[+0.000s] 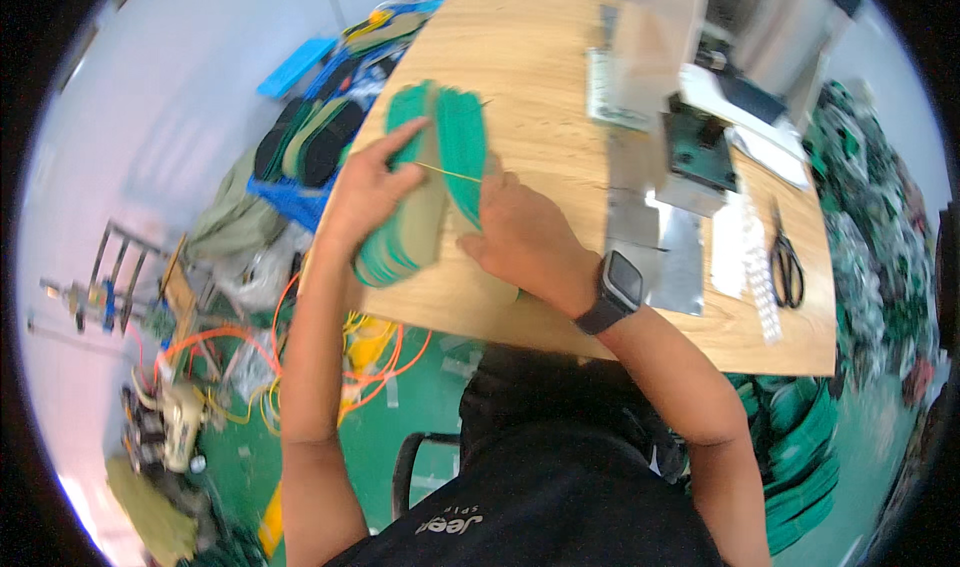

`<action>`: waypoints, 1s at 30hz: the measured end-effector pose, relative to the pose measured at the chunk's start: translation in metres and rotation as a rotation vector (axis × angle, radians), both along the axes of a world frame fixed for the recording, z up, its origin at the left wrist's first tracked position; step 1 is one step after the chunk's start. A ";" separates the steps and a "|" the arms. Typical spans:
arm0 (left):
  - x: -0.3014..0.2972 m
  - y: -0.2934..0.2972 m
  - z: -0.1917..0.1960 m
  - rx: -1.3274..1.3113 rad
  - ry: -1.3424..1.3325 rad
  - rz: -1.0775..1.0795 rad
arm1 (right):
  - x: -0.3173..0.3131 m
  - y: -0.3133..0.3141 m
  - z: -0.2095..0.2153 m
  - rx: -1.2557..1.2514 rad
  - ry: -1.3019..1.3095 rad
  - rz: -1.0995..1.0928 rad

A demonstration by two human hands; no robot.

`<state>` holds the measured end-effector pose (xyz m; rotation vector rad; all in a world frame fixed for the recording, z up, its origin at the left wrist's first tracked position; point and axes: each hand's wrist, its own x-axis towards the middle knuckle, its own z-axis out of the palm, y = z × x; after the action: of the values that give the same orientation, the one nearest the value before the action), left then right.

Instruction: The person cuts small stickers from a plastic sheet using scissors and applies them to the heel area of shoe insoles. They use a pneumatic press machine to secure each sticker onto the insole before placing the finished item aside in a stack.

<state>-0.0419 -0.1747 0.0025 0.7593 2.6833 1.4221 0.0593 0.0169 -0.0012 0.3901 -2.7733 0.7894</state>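
Observation:
A bundle of green and tan insoles point(428, 217) stands tilted over the left part of the wooden table. My left hand point(368, 189) grips its left side, with fingers and thumb bent around the edge. Across the bundle runs a thin yellow band point(448, 173), taut between the left thumb and the right fingers; it looks like a rubber band. My right hand point(528, 229) is on the right side of the bundle, its fingers closed at the band's end. The right fingertips are partly hidden and slightly blurred.
The wooden table point(540, 77) carries a black-topped device point(700, 147), metal plates point(675, 267) and black scissors point(787, 267) at right. Blue crates point(290, 202) with insoles stand left. Green material point(800, 447) is piled below right; orange hoses point(215, 335) cross the floor.

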 end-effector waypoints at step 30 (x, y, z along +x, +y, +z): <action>0.062 0.108 0.052 -0.629 0.562 -0.770 | 0.113 0.129 0.021 0.099 -0.056 -0.020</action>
<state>0.0202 -0.0665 0.0541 1.9787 2.3949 0.1884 0.1720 0.1457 0.0195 0.3632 -2.8713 0.6703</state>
